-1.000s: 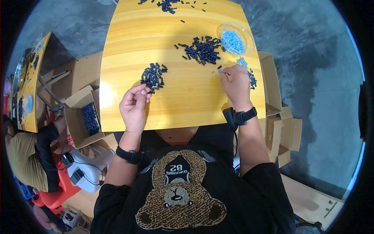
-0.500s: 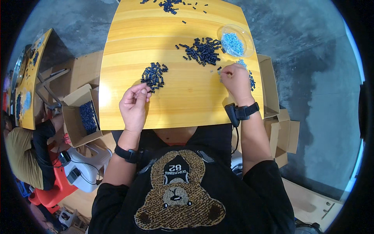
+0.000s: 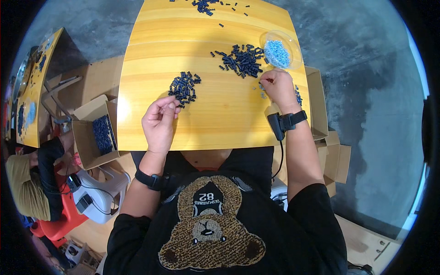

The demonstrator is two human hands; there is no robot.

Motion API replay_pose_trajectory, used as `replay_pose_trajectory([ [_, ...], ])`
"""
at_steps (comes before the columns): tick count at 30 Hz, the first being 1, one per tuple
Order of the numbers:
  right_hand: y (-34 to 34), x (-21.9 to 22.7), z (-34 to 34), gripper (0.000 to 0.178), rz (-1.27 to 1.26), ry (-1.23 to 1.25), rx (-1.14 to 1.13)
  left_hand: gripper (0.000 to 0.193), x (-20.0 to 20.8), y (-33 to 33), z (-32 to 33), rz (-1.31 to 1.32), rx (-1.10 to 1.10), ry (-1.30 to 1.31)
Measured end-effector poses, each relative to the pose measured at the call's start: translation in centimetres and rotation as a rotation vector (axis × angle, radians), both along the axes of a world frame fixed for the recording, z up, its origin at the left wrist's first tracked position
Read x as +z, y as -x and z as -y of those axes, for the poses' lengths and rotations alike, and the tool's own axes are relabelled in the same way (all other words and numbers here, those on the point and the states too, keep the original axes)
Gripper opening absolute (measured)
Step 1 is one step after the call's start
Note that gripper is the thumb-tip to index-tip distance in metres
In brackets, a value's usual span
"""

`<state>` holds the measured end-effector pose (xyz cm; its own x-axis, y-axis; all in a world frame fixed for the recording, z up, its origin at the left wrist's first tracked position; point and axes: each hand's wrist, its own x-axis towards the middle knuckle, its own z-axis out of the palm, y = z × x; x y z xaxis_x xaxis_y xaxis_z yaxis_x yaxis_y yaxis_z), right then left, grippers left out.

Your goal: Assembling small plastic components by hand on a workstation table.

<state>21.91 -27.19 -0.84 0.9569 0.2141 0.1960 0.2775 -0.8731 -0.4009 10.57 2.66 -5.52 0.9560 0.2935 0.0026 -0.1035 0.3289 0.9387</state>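
Observation:
My left hand (image 3: pixel 159 121) is closed in a pinch at the near edge of a pile of small black cylindrical parts (image 3: pixel 184 87); a small black part (image 3: pixel 182 106) shows at its fingertips. Over the table's right side, my right hand (image 3: pixel 278 89) is pinched, and its fingertips hide what they hold, if anything. A few small silvery pieces (image 3: pixel 263 95) lie just beside those fingers. Beyond that hand stands a clear round tub (image 3: pixel 296 51) with many small silvery-blue pieces (image 3: pixel 277 53). A larger pile of black parts (image 3: pixel 243 60) lies left of the tub.
The yellow wooden table (image 3: pixel 220 123) has more black parts (image 3: pixel 204 5) at its far edge. Some dark pieces (image 3: pixel 298 95) lie beside my right wrist. Cardboard boxes (image 3: pixel 316 103) stand on the right; another box (image 3: pixel 87 137) on the left holds dark parts. A person (image 3: pixel 27 183) sits far left.
My right hand has moved slightly away from me, uncovering several silvery pieces beside its fingers. My left hand keeps its pinch at the pile. The view has shifted slightly.

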Motion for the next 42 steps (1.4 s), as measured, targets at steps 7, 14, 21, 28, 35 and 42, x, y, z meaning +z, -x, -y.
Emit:
replay_pose_trajectory([
  [7, -0.2, -0.4, -0.3, 0.009, -0.05, 0.003, -0.006, 0.014, 0.0, 0.1, 0.0, -0.014, 0.003, 0.006],
  [14, -0.2, -0.1, -0.1, 0.016, -0.047, 0.069, 0.061, 0.014, 0.0, 0.0, -0.1, -0.019, -0.008, 0.005],
  [21, -0.2, 0.6, -0.6, 0.014, -0.113, 0.036, 0.067, 0.014, 0.0, 0.0, 0.0, -0.016, -0.002, -0.001],
  [28, -0.1, 0.1, -1.1, 0.011, -0.064, 0.076, 0.053, 0.013, 0.1, 0.0, 0.0, -0.009, 0.0, -0.034],
  [35, 0.1, 0.2, -1.1, 0.01, -0.047, 0.102, 0.068, 0.013, 0.0, -0.1, 0.0, 0.009, -0.015, -0.017],
  [42, 0.2, 0.6, -1.3, 0.008, 0.095, 0.014, 0.057, 0.014, -0.1, 0.0, 0.0, 0.028, -0.017, 0.001],
])
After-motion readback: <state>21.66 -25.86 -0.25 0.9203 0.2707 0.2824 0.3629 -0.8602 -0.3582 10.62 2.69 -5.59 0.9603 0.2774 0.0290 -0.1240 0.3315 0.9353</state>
